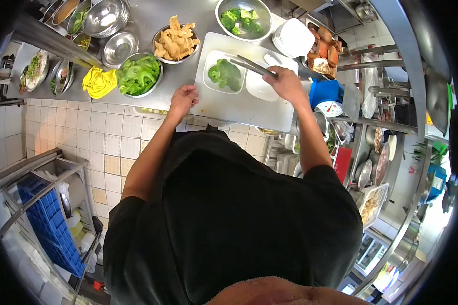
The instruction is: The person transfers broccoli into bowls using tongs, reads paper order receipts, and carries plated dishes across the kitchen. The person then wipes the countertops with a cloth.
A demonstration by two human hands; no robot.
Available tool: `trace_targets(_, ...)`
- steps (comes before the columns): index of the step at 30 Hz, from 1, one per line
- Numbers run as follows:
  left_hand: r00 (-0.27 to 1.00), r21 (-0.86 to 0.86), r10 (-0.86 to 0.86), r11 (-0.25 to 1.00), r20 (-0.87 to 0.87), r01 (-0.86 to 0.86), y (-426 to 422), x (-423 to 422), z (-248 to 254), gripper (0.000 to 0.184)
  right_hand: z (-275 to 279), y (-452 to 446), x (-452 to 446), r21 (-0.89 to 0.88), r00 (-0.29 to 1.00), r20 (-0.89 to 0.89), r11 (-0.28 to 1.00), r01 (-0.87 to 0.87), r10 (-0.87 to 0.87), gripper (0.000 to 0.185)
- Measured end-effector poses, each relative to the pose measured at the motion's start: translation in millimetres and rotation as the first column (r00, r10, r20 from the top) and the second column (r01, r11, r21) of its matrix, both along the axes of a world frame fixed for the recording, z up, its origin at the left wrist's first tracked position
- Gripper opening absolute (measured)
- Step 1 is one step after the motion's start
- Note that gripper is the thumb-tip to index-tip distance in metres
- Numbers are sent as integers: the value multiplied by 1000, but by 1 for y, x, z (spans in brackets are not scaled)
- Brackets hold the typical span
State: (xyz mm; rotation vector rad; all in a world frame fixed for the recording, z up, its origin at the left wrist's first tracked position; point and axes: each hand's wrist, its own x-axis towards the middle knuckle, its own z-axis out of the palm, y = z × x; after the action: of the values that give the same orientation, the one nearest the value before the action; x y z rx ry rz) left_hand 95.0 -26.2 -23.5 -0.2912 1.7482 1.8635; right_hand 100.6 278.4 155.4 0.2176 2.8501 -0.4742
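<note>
My right hand (pixel 286 84) is closed round a pair of metal tongs (pixel 249 65), whose tips reach left over a white square container (pixel 209 79). Broccoli (pixel 225 74) lies in that container. Right beside it, partly under the tongs, is a second white container (pixel 258 86) with no food visible in it. Both rest on a pale cutting board (pixel 224 109). My left hand (pixel 184 100) hovers at the board's left edge with its fingers curled; whether something small is between them cannot be made out.
Behind the board are a steel bowl of broccoli (pixel 262 34) and stacked white containers (pixel 293 38). To the left stand a bowl of brown pieces (pixel 175 41), a bowl of green vegetables (pixel 139 74) and a yellow cloth (pixel 99 82). A blue scale (pixel 325 91) is at right.
</note>
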Motion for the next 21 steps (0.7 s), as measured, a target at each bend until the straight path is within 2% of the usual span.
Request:
trace_targets(1,1000,-6,3,1000,9,-3,1,1,3,30,-6,-10,-2,14,999,-41,1000,15,-14,33)
trace_targets(5,1000,-23,14,1000,14,-14,2,2,8,29,-20,-30,12,124,994,70,988,-86,78,27)
trace_targets(11,1000,-22,-6,1000,16,7,-1,5,2,30,-36,-26,14,99,996,3,991,-91,91,27)
trace_targets(14,1000,-27,-19,999,0,19,-3,3,2,28,-23,-16,23,170,987,-104,980,-107,126,27)
trace_targets(17,998,15,63,998,8,-63,-6,2,-1,27,1,-13,40,154,995,35,984,-93,89,29)
trace_targets(21,998,33,48,998,32,-49,1,-6,5,26,-21,-11,47,259,990,23,956,-139,138,29)
